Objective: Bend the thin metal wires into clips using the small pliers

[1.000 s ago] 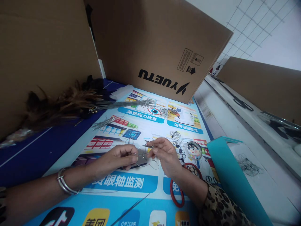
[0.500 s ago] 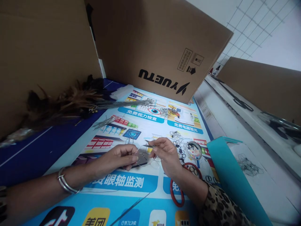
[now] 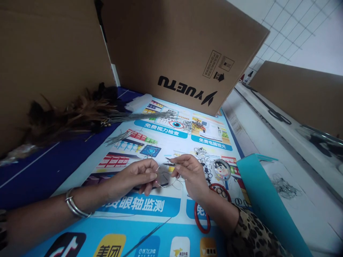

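My left hand (image 3: pixel 143 175) pinches a thin wire loop (image 3: pixel 161 185) between thumb and fingers, with two silver bangles at the wrist. Close by on the right, my right hand (image 3: pixel 189 173) has its thumb and fingers closed on the wire, and a small dark pointed tip shows beside its fingertips. The loop spans the gap between both hands. Just right of my right hand lie tangled wires and small dark rings (image 3: pixel 206 167). Red-handled scissors (image 3: pixel 201 219) lie partly under my right forearm.
Bundles of straight wires (image 3: pixel 144 116) and brown feathers (image 3: pixel 77 110) lie at the back left. A cardboard box (image 3: pixel 171 46) stands behind. On the right are a round cartoon tin (image 3: pixel 222 169) and a teal box (image 3: pixel 265 200) beside more tangled wire.
The view has shifted slightly. My left hand's fingers have changed position a little, and the lower part of the wire loop shows more clearly between the hands.
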`<action>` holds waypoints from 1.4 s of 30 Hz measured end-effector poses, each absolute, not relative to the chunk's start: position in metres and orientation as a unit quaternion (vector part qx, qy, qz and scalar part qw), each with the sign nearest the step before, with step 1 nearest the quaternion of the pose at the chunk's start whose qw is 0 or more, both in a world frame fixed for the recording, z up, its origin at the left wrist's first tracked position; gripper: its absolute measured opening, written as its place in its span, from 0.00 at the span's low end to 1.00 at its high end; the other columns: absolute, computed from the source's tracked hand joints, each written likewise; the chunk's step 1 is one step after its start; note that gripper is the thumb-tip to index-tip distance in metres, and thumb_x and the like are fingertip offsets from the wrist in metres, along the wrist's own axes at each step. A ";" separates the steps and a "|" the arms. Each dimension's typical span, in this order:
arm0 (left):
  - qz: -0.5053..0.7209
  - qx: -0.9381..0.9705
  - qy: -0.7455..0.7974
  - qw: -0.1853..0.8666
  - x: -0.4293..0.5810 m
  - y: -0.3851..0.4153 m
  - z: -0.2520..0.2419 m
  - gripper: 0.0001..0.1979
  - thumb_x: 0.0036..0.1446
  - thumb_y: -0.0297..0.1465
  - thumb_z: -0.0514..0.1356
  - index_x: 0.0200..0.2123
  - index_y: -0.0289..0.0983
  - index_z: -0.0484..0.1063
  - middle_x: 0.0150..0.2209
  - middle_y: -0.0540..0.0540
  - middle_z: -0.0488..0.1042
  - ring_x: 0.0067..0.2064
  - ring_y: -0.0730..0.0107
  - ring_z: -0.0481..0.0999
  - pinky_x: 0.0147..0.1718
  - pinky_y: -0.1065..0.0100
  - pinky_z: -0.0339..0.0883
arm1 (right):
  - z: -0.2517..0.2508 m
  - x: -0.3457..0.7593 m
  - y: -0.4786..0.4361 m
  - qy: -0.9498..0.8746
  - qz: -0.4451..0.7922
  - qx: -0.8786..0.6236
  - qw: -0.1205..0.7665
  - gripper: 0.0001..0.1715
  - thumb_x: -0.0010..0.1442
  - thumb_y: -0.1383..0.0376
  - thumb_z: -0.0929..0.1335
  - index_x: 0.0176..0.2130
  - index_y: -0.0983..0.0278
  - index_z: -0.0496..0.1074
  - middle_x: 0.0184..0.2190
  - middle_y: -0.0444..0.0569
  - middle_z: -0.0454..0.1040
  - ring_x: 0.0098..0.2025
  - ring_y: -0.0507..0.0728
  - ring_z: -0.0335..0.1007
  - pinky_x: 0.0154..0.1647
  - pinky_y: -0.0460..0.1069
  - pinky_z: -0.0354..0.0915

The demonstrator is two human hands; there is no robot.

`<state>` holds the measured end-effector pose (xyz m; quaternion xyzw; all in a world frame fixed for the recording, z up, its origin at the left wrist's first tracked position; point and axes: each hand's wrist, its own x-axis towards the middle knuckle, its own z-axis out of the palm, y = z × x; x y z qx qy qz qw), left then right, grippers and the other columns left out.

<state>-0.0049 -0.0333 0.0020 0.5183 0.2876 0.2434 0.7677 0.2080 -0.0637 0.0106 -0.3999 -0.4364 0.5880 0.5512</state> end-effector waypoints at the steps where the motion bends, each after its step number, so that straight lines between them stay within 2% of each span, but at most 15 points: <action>1: 0.246 0.518 0.286 0.768 -0.004 -0.033 0.003 0.14 0.59 0.40 0.63 0.36 0.38 0.63 0.31 0.48 0.78 0.23 0.77 0.73 0.20 0.76 0.53 | 0.011 0.208 -0.064 -0.437 0.589 -0.399 0.551 0.10 0.55 0.66 0.73 0.39 0.62 0.74 0.41 0.48 0.80 0.27 0.50 0.74 0.29 0.45 0.63; 6: 0.249 0.515 0.279 0.771 -0.004 -0.034 0.003 0.13 0.61 0.39 0.61 0.41 0.39 0.61 0.36 0.45 0.79 0.25 0.75 0.74 0.19 0.77 0.54 | 0.011 0.209 -0.064 -0.435 0.591 -0.398 0.550 0.10 0.55 0.66 0.73 0.40 0.62 0.74 0.41 0.49 0.80 0.27 0.50 0.74 0.29 0.46 0.63; 11: 0.239 0.506 0.274 0.782 -0.004 -0.035 0.002 0.14 0.64 0.40 0.58 0.46 0.39 0.62 0.25 0.47 0.78 0.21 0.74 0.71 0.17 0.78 0.54 | 0.011 0.209 -0.064 -0.433 0.593 -0.396 0.552 0.10 0.55 0.65 0.73 0.39 0.62 0.73 0.40 0.48 0.80 0.27 0.50 0.74 0.29 0.46 0.63; 15: 0.248 0.452 0.257 0.817 -0.002 -0.035 0.009 0.14 0.62 0.39 0.60 0.46 0.39 0.64 0.26 0.48 0.77 0.23 0.73 0.73 0.16 0.78 0.55 | 0.010 0.208 -0.064 -0.435 0.592 -0.400 0.548 0.11 0.55 0.65 0.74 0.39 0.62 0.73 0.40 0.48 0.80 0.27 0.50 0.74 0.29 0.46 0.63; 17: 0.250 0.421 0.261 0.832 -0.002 -0.035 0.012 0.13 0.60 0.37 0.61 0.45 0.39 0.65 0.30 0.46 0.78 0.24 0.73 0.74 0.16 0.78 0.57 | 0.010 0.208 -0.064 -0.436 0.591 -0.402 0.547 0.11 0.55 0.64 0.74 0.39 0.62 0.73 0.40 0.47 0.80 0.27 0.51 0.74 0.29 0.46 0.64; 21: 0.264 0.386 0.275 0.840 -0.002 -0.036 0.011 0.12 0.59 0.36 0.62 0.44 0.39 0.68 0.43 0.42 0.78 0.25 0.75 0.75 0.16 0.78 0.58 | 0.008 0.208 -0.064 -0.436 0.592 -0.402 0.546 0.11 0.55 0.64 0.74 0.39 0.61 0.73 0.40 0.47 0.79 0.27 0.51 0.73 0.30 0.47 0.65; 23: 0.270 0.383 0.275 0.839 -0.003 -0.035 0.008 0.12 0.60 0.36 0.62 0.45 0.39 0.68 0.44 0.42 0.77 0.26 0.75 0.74 0.16 0.78 0.57 | 0.007 0.209 -0.064 -0.437 0.591 -0.401 0.546 0.11 0.55 0.64 0.74 0.40 0.61 0.73 0.40 0.47 0.79 0.28 0.51 0.73 0.30 0.46 0.64; 27: 0.278 0.386 0.275 0.836 -0.005 -0.034 0.005 0.10 0.61 0.36 0.61 0.44 0.39 0.68 0.43 0.43 0.76 0.28 0.74 0.74 0.17 0.77 0.56 | 0.008 0.209 -0.063 -0.444 0.585 -0.407 0.543 0.11 0.56 0.64 0.74 0.40 0.62 0.73 0.39 0.47 0.79 0.28 0.51 0.73 0.29 0.46 0.64; 42: 0.276 0.428 0.284 0.813 -0.002 -0.034 0.005 0.08 0.59 0.34 0.64 0.36 0.36 0.70 0.29 0.48 0.73 0.27 0.74 0.67 0.24 0.72 0.56 | 0.016 0.205 -0.067 -0.469 0.564 -0.418 0.535 0.09 0.56 0.64 0.73 0.38 0.61 0.73 0.38 0.46 0.79 0.27 0.50 0.73 0.29 0.46 0.66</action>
